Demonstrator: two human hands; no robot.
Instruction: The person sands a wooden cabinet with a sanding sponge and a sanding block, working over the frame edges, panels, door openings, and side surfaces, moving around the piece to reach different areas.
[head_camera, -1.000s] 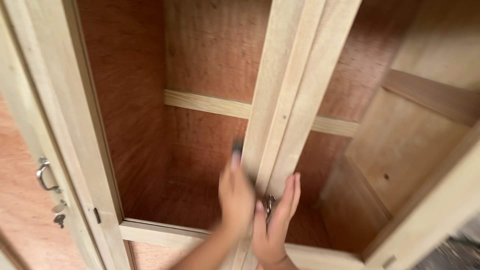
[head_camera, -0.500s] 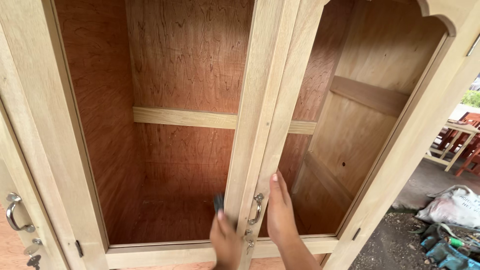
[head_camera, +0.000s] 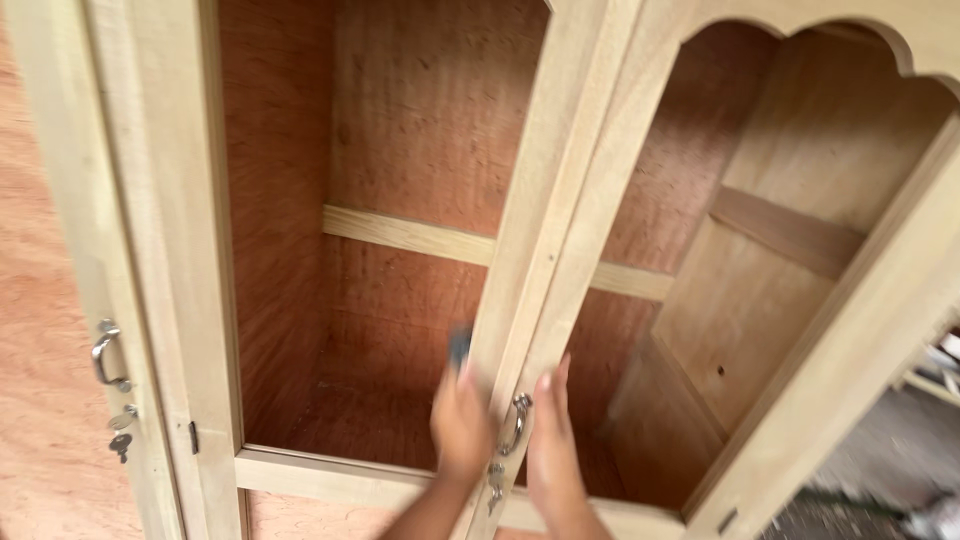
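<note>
Bare wooden cabinet, unglazed door frames meeting at middle stile. Left hand closed around small dark block, pressed on stile's left edge near metal handle. Right hand flat on right side, fingers together. Probably sanding in progress; upper stile seemingly not reached yet.

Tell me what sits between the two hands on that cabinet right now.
In the head view, a metal door handle on the pale wooden door stile sits between the left hand and the right hand, with a key hanging just below it.
</note>
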